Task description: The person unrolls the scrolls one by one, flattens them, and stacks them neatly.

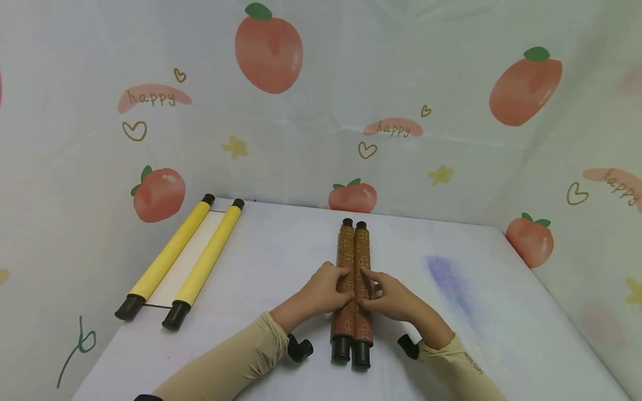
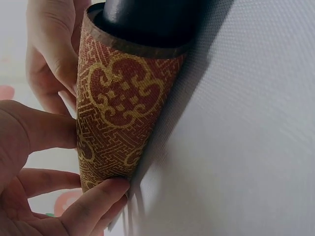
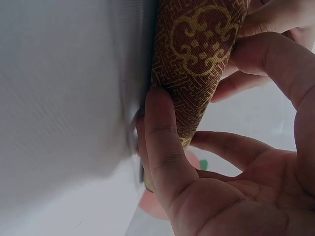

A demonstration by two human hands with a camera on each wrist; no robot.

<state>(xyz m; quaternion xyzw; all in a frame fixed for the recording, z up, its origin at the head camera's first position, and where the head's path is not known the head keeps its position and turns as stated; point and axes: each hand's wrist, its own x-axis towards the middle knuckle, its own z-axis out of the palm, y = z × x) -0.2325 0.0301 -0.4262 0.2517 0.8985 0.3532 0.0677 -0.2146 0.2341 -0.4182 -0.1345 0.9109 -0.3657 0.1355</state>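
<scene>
A brown hanging scroll with gold flower patterns lies on the white table, its two rolls side by side with black knobs at both ends. My left hand (image 1: 321, 289) grips the left roll (image 1: 346, 250), thumb on top and fingers round its outer side. Opposite it, my right hand (image 1: 393, 295) holds the right roll (image 1: 363, 250) in the same way. In the left wrist view, fingertips press low against the patterned cloth (image 2: 123, 93) near the tabletop. The right wrist view has fingers along the lower edge of the other roll (image 3: 202, 39).
To the left, a yellow scroll (image 1: 165, 259) lies partly unrolled, with a pale strip (image 1: 188, 259) between its rolls. A purple smudge (image 1: 451, 284) marks the white table (image 1: 501, 312) on the right. Behind stands a fruit-printed cloth (image 1: 311, 139). Small black devices (image 1: 301, 350) sit by both wrists.
</scene>
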